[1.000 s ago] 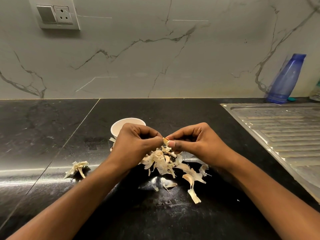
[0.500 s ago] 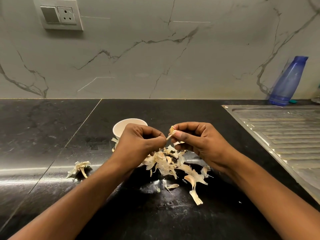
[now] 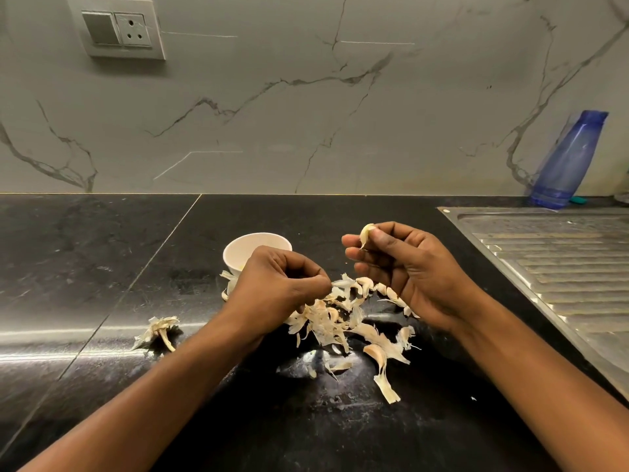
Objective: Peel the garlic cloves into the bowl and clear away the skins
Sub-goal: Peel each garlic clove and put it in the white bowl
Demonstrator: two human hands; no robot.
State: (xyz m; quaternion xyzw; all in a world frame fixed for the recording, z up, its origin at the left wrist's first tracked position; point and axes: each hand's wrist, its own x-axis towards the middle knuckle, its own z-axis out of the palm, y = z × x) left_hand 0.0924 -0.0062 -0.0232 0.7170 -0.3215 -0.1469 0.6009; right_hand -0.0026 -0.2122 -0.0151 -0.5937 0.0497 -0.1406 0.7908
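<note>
My right hand (image 3: 405, 267) holds a pale garlic clove (image 3: 367, 233) between thumb and forefinger, raised above the black counter. My left hand (image 3: 275, 284) is closed in a loose fist just in front of the small white bowl (image 3: 245, 248); whether it pinches a bit of skin I cannot tell. Under and between the hands lies a pile of papery garlic skins (image 3: 340, 318), with some cloves mixed in. A separate garlic stem piece (image 3: 158, 330) lies to the left.
A steel sink drainboard (image 3: 558, 267) takes up the right side. A blue plastic bottle (image 3: 568, 161) leans at the marble wall behind it. A wall socket (image 3: 117, 28) sits at the upper left.
The hands have come apart: my right hand rose up and to the right with the clove, while my left hand stayed low by the bowl.
</note>
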